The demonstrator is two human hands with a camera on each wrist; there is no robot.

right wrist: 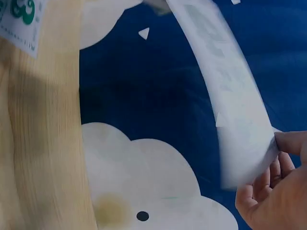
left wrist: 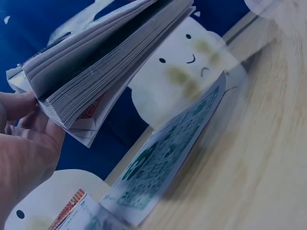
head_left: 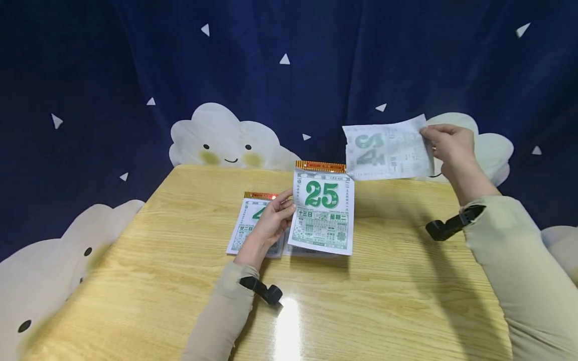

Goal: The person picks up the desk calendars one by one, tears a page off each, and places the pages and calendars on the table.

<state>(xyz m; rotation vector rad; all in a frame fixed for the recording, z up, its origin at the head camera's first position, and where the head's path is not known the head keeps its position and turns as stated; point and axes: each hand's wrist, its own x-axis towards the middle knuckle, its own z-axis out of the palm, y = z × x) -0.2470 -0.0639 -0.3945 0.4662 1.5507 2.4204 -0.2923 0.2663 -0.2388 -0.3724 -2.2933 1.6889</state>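
Note:
My left hand (head_left: pixel 272 219) grips the left edge of a thick tear-off calendar (head_left: pixel 321 215), thumb in front, raised above the table. Its top page carries a green 25 below a red and gold header strip. In the left wrist view the page block (left wrist: pixel 103 67) shows edge-on, its leaves fanned. Up at the right, my right hand (head_left: pixel 453 145) pinches the end of a loose calendar page (head_left: pixel 388 150). That page is seen from behind, with a 24 showing through reversed and sideways. One corner of it overlaps the calendar's upper right corner.
A second calendar (head_left: pixel 241 228) with a green 4 lies on the wooden table (head_left: pixel 171 281), partly behind my left hand. Beneath the raised calendar lies another printed calendar (left wrist: pixel 165 153). A dark blue curtain (head_left: pixel 334 65) with white clouds hangs behind the table's far edge.

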